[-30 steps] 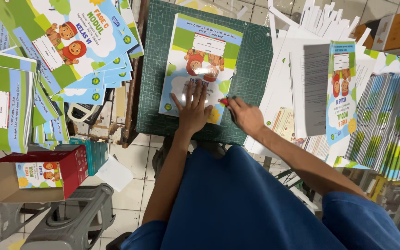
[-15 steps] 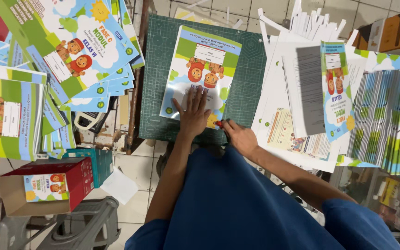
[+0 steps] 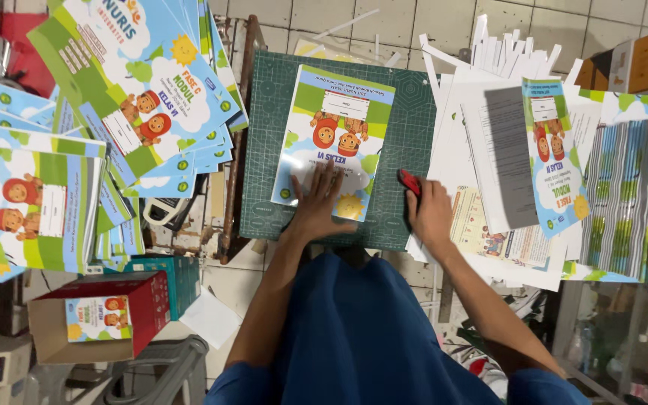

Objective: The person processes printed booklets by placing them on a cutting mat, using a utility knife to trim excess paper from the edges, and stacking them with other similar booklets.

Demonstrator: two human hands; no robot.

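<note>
Head view: our left hand point(image 3: 320, 204) lies flat, fingers spread, on the booklet point(image 3: 333, 139); our right hand point(image 3: 430, 211) grips a mostly hidden red cutter point(image 3: 409, 182).

left hand point(image 3: 322, 202) flat, right hand point(image 3: 430, 211) curled

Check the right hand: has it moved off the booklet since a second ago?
Yes. The right hand, gripping a red tool, shifted rightward from the booklet to the green cutting mat's right edge.
</note>
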